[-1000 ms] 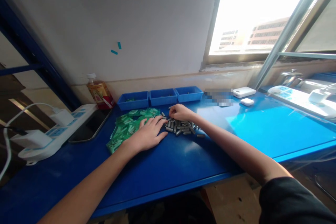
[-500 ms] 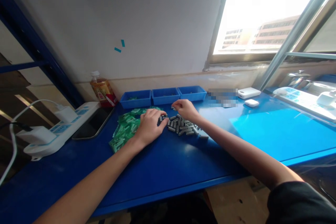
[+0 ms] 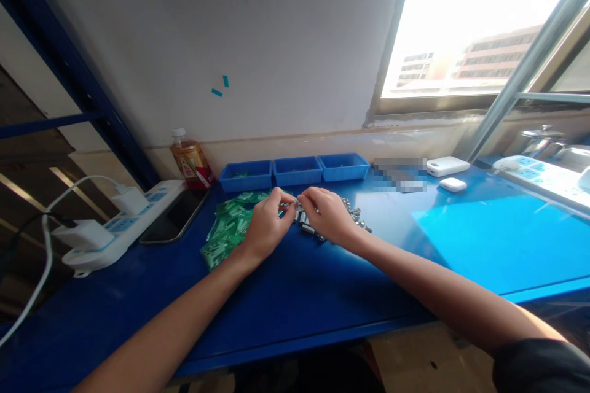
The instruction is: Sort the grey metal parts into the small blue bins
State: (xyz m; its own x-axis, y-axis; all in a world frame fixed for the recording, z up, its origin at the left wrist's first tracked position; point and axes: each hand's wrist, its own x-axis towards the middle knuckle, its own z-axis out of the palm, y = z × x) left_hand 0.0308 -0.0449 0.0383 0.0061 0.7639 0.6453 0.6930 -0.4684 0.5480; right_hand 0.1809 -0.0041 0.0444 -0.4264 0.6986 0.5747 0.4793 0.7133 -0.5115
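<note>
My left hand (image 3: 266, 224) and my right hand (image 3: 326, 215) meet fingertip to fingertip above a heap of small grey metal cylinders (image 3: 357, 218) on the blue table (image 3: 295, 295). Both hands are pinched closed on small pieces between them; the pieces look like one grey cylinder and perhaps a green part, too small to tell apart. A pile of small green flat parts (image 3: 228, 227) lies just left of my left hand, partly under it. My right hand hides most of the grey heap.
Three shallow blue trays (image 3: 295, 171) stand in a row against the wall. A bottle (image 3: 191, 163), a dark phone (image 3: 177, 218) and a white power strip (image 3: 115, 230) with chargers sit to the left. White cases (image 3: 449, 167) and another power strip (image 3: 539, 175) are at the right.
My left hand lifted from flat on the green parts and curled into a pinch. My right hand came back from the far side of the heap to meet it.
</note>
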